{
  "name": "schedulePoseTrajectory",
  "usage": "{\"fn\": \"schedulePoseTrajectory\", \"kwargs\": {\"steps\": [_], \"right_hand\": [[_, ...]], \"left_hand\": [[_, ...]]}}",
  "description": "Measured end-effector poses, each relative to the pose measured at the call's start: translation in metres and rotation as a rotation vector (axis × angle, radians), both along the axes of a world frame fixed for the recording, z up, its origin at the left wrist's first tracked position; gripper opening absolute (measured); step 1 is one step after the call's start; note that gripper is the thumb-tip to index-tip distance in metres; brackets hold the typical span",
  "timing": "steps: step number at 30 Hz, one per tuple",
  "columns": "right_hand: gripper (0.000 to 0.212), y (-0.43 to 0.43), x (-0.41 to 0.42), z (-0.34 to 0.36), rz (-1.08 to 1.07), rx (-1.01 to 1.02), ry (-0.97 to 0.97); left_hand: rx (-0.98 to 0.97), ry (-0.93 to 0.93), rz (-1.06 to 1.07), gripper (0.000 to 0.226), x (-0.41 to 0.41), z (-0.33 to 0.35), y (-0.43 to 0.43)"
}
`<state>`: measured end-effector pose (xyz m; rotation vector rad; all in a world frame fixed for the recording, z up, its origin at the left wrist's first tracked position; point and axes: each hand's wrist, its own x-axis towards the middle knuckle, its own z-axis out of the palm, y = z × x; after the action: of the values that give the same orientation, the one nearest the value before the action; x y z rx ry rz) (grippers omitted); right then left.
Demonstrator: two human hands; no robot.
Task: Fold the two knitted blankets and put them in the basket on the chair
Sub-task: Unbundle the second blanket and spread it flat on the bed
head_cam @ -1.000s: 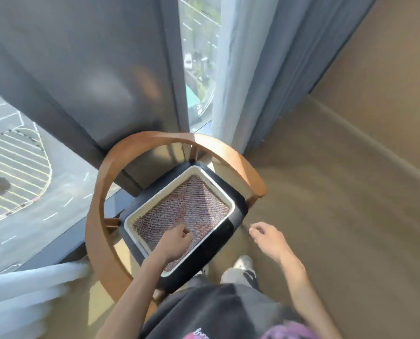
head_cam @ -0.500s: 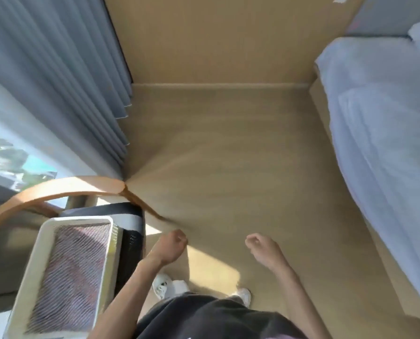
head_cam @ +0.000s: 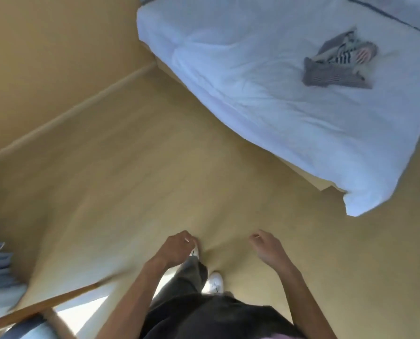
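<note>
Well, bed: white-sheeted, upper right.
Blanket: striped knit, crumpled on the bed, well apart from both hands.
Left hand: loosely curled, holding nothing.
Right hand: loosely curled too, empty, near the left.

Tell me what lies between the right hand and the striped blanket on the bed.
In the head view, only bare floor and then a stretch of rumpled white sheet separate the right hand from the blanket.
</note>
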<state>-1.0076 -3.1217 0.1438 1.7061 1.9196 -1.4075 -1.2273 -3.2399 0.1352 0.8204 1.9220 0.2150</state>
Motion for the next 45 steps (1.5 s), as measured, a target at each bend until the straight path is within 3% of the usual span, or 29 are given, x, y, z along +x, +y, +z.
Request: {"fn": "schedulePoseTrajectory", "kwargs": {"steps": [5,14,23,29,33,45], "right_hand": [[0.012,0.047,0.030,-0.008,-0.208,-0.049,0.022],[0.018,0.170,0.075,0.002,-0.528,-0.010,0.010],[0.026,0.232,0.144,0.002,-0.760,-0.059,0.001],[0.020,0.286,0.229,-0.007,-0.826,-0.065,0.037],[0.030,0.326,0.313,-0.013,-0.854,-0.053,0.061],[0.010,0.428,0.524,-0.003,-0.946,-0.018,0.064]], "left_hand": [[-0.024,0.011,-0.160,0.009,0.007,-0.010,0.093],[0.015,-0.043,-0.349,0.021,0.034,-0.009,0.283],[-0.014,-0.046,-0.588,0.022,0.109,-0.009,0.397],[-0.008,-0.025,-0.655,0.024,0.197,-0.015,0.466],[-0.005,-0.045,-0.623,0.021,0.280,-0.015,0.515],[-0.024,-0.058,-0.638,0.014,0.493,-0.004,0.640]]}}
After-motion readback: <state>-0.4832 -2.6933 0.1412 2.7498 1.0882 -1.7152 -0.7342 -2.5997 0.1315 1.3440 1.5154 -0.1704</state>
